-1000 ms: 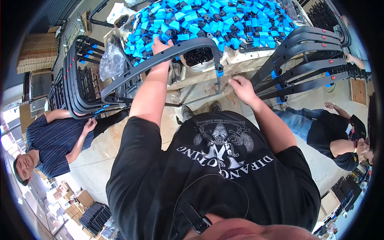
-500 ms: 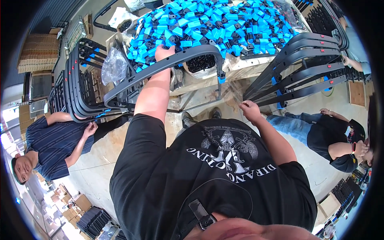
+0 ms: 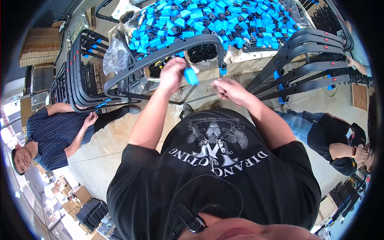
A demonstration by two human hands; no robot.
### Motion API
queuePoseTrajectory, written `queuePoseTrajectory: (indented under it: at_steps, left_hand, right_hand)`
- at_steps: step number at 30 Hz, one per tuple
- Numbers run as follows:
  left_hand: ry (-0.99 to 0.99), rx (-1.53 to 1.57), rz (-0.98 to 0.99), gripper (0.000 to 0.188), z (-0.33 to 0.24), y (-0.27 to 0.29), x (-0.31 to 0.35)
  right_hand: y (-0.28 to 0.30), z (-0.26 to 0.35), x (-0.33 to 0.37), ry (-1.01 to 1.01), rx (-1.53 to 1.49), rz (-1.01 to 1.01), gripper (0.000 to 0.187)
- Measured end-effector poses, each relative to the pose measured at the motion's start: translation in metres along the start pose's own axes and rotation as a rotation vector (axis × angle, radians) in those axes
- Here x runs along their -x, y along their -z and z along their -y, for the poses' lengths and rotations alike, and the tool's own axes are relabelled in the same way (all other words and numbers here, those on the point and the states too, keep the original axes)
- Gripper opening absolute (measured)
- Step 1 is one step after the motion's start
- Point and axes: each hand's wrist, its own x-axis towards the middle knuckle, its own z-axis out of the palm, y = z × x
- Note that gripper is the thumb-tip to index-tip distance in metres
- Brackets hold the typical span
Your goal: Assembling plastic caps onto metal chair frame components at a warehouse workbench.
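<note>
My left hand [image 3: 173,75] is closed on a blue plastic cap [image 3: 191,77], which hangs at its finger side in front of a black tubular frame [image 3: 160,53]. That frame arches across in front of me, with a small blue fitting [image 3: 223,71] at its right end. To the right of the cap, my right hand [image 3: 232,91] points inward with thumb and fingers pressed together. Whatever they pinch, if anything, is too small to make out. Beyond the frame lies a large heap of blue and black plastic caps [image 3: 216,22].
Bags of small black parts [image 3: 202,53] stand at the near edge of the wooden bench [image 3: 256,64]. More black frames are stacked at left [image 3: 74,80] and right [image 3: 304,52]. A clear plastic bag [image 3: 115,60] hangs at left. One person [image 3: 52,140] is at left, another [image 3: 336,140] at right.
My left hand has come back from the heap toward me and now holds a blue cap. My right hand has moved left and up, closer to it.
</note>
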Motion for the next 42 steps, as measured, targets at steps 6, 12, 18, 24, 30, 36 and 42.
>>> queuePoseTrajectory:
  at_steps: [6,12,18,24,30,36,42]
  left_hand:
    - [-0.275,-0.538,0.06,0.019,0.011,-0.024,0.05]
    - [-0.638,-1.029,0.006,0.02,-0.04,0.015,0.11]
    - [-0.784,-1.353,0.166,0.027,-0.044,0.083,0.148]
    - [-0.713,-1.267,0.233,0.017,-0.061,0.192,0.181]
    - [-0.045,-0.75,-0.107,0.018,-0.035,0.328,0.208]
    - [0.125,-0.18,-0.265,0.014,-0.033,0.378,0.178]
    - [0.207,0.112,-0.188,0.018,-0.033,0.382,0.151]
  right_hand:
    - [-0.064,0.028,-0.032,-0.127,0.359,0.163,0.032]
    - [-0.11,0.013,-0.037,-0.101,-0.558,0.309,0.054]
    - [-0.185,-0.015,-0.071,-0.084,-0.62,0.258,0.061]
    - [-0.276,-0.062,-0.109,-0.06,-0.646,0.222,0.048]
    - [-0.325,-0.109,-0.161,-0.131,0.174,-0.242,0.028]
    - [-0.356,-0.128,-0.206,-0.088,0.437,-0.048,0.031]
    - [-0.373,-0.132,-0.239,0.045,0.887,-0.206,0.054]
